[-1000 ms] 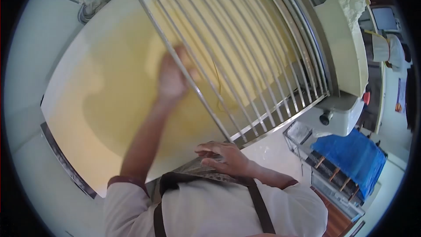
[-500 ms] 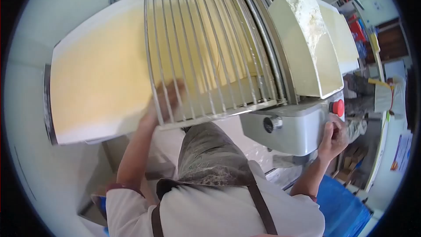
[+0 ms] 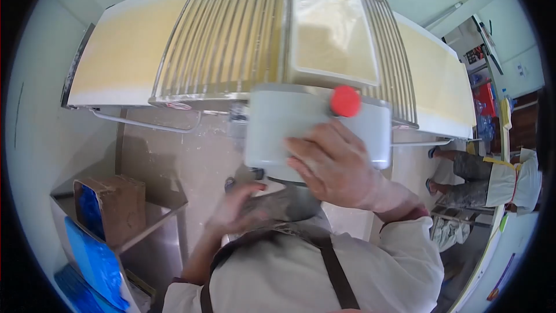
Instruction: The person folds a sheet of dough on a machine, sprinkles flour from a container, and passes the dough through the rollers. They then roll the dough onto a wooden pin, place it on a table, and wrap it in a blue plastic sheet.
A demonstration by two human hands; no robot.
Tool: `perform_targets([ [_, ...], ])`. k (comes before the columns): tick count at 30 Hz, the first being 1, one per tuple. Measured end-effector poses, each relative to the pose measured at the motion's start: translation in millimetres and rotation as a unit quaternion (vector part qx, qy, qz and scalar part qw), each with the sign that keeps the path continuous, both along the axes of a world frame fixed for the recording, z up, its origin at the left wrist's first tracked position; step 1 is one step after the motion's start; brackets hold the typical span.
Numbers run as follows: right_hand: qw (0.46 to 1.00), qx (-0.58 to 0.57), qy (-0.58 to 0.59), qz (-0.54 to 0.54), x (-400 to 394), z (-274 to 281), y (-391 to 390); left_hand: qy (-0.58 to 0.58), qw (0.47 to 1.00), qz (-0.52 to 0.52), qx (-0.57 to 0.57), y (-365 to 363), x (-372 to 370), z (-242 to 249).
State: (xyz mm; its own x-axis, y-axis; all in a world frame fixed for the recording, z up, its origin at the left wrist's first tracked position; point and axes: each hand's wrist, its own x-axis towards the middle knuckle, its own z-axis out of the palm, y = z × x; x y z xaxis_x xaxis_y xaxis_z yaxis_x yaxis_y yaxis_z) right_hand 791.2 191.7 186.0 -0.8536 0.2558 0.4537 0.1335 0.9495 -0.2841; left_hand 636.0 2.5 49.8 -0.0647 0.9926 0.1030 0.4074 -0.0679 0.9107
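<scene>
A dough sheeter stands before me, its grey control box (image 3: 272, 116) in the middle with a red stop button (image 3: 346, 101) on top. My right hand (image 3: 339, 165) is at the front of that box, fingers bent and thumb below them; whatever lies between them is hidden. Low by my apron (image 3: 272, 214), my left hand (image 3: 238, 207) hangs in the air, blurred, fingers apart and holding nothing. A pale yellow dough sheet (image 3: 130, 52) lies on the left belt, passing under the wire guard (image 3: 211, 40). More dough (image 3: 428, 64) rests on the right belt.
A flour tray (image 3: 333, 52) sits above the control box, white flour at its far end. At lower left a cardboard box (image 3: 124, 208) stands on a metal shelf near blue plastic (image 3: 95, 261). Another person (image 3: 498, 182) stands at the right.
My view has swung right, bringing the control box to the centre. My left hand has come away from the wire guard and down to my apron. My right hand has shifted to the box's front.
</scene>
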Motion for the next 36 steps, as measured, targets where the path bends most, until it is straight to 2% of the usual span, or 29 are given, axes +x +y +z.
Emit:
perform_targets([
  [3,0.995,-0.003,0.010,0.102,24,1,21,0.092,0.990,0.090,0.064,15,93,-27],
  [4,0.990,-0.005,0.031,0.135,29,-5,29,0.088,0.986,0.131,0.058,16,110,-38],
  [7,0.970,0.002,0.052,0.237,30,-13,49,0.057,0.969,0.234,0.052,9,121,-59],
  [9,0.966,0.043,-0.012,0.255,12,-8,48,0.042,0.954,0.288,0.067,9,126,-65],
  [11,0.951,0.095,0.026,0.293,-20,-24,47,0.056,0.933,0.346,0.079,7,134,-72],
  [12,0.938,0.119,-0.114,0.304,-27,-7,45,0.034,0.914,0.389,0.115,8,143,-79],
  [13,0.903,0.145,-0.251,0.318,-39,12,38,0.014,0.887,0.438,0.145,7,150,-88],
  [15,0.918,0.069,-0.304,0.247,-57,19,23,0.101,0.829,0.514,0.194,5,157,-108],
  [17,0.907,0.073,-0.335,0.246,-90,15,11,0.232,0.819,0.479,0.215,3,143,-102],
  [19,0.890,0.088,-0.380,0.234,-128,2,4,0.205,0.860,0.419,0.209,-3,129,-90],
  [24,0.871,0.065,-0.459,0.164,-142,-3,7,0.224,0.847,0.417,0.241,2,129,-91],
  [27,0.887,0.080,-0.422,0.170,-132,4,3,0.222,0.853,0.413,0.227,1,127,-84],
  [30,0.915,0.058,-0.373,0.141,-98,33,1,0.188,0.861,0.412,0.232,7,130,-79],
  [32,0.944,0.114,-0.193,0.243,-93,27,61,0.148,0.872,0.402,0.236,3,131,-76],
  [33,0.943,0.123,-0.255,0.176,-82,43,96,0.037,0.880,0.430,0.200,-5,136,-78],
  [34,0.935,0.134,-0.312,0.105,-75,60,125,0.022,0.852,0.474,0.220,-10,131,-70],
  [36,0.855,0.010,-0.404,0.325,-80,43,171,0.031,0.801,0.542,0.251,7,116,-23],
])
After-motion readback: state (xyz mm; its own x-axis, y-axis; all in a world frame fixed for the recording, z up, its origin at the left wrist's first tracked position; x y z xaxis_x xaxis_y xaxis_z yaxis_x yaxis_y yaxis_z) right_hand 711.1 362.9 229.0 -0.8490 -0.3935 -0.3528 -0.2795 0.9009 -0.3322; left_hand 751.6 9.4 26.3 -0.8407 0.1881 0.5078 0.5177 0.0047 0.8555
